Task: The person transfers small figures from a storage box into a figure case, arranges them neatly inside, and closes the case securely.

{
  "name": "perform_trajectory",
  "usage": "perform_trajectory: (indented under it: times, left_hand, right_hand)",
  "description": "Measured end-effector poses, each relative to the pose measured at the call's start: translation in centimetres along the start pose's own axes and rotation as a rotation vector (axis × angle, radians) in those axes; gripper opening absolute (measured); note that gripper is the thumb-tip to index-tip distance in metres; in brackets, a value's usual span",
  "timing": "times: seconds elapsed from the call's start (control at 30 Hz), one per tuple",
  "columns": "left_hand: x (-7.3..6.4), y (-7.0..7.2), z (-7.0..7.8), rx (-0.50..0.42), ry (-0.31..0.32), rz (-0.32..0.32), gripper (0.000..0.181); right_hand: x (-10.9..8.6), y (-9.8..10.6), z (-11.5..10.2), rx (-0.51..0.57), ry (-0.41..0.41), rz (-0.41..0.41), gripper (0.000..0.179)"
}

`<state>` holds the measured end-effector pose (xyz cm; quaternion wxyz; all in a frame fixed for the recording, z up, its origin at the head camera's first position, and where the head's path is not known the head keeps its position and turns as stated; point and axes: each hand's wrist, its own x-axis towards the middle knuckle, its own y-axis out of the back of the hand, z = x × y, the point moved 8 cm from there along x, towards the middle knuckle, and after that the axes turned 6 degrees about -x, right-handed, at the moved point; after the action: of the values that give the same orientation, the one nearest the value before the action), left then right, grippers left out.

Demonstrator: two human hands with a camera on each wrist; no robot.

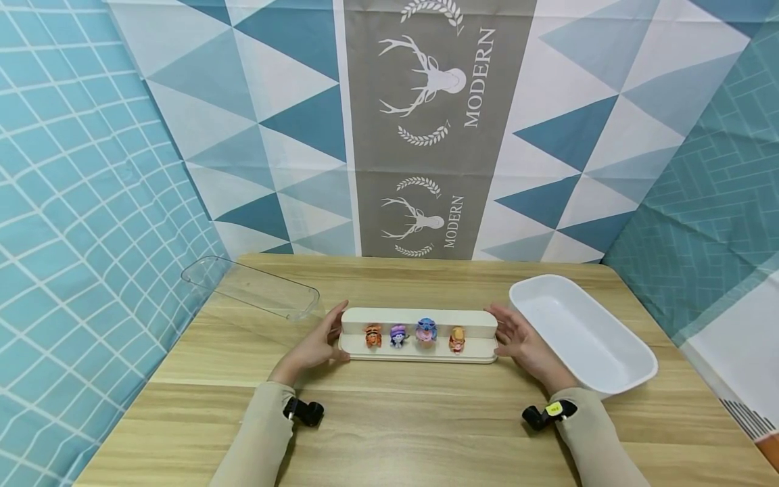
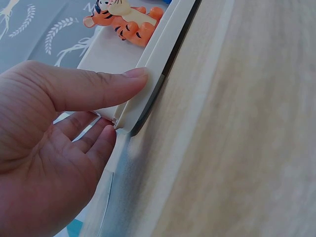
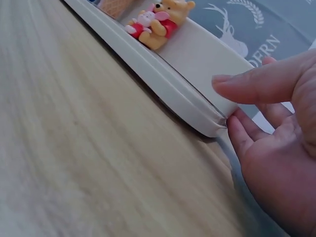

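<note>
A cream two-level display stand (image 1: pixel 389 317) lies across the middle of the table. Small figurines stand in a row on its lower step: an orange tiger (image 1: pixel 373 336), a purple-and-white one (image 1: pixel 398 335), a blue one with a pink front (image 1: pixel 426 331) and a yellow bear (image 3: pixel 170 24). My left hand (image 1: pixel 316 343) holds the stand's left end, thumb on the front rim and fingers against the end. At the right end, my right hand (image 1: pixel 526 343) touches the stand with its fingertips. Its thumb extends over that corner; whether the thumb presses is unclear.
A clear plastic cover (image 1: pixel 255 287) lies at the back left of the wooden table (image 1: pixel 420 426). Beside my right hand stands a white tray (image 1: pixel 584 338). Patterned cloth walls (image 1: pixel 304 101) enclose the table's back and sides.
</note>
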<state>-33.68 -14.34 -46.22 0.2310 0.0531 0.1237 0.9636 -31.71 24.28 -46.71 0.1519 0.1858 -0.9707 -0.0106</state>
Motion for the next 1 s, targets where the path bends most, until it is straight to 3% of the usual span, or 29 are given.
perform_trajectory:
  times: [0.2, 0.7, 1.0]
  left_hand:
    - [0.1, 0.0, -0.2, -0.007, 0.025, 0.01, 0.114]
    - [0.1, 0.0, -0.2, -0.002, 0.025, 0.009, 0.115]
    - [0.1, -0.1, 0.0, 0.005, 0.026, 0.004, 0.114]
  right_hand:
    - [-0.1, 0.3, 0.6, -0.009, -0.067, 0.013, 0.091]
    - [-0.1, 0.8, 1.0, -0.077, -0.116, 0.064, 0.088]
    - [-0.3, 1.3, 1.6, -0.057, -0.157, 0.109, 0.087]
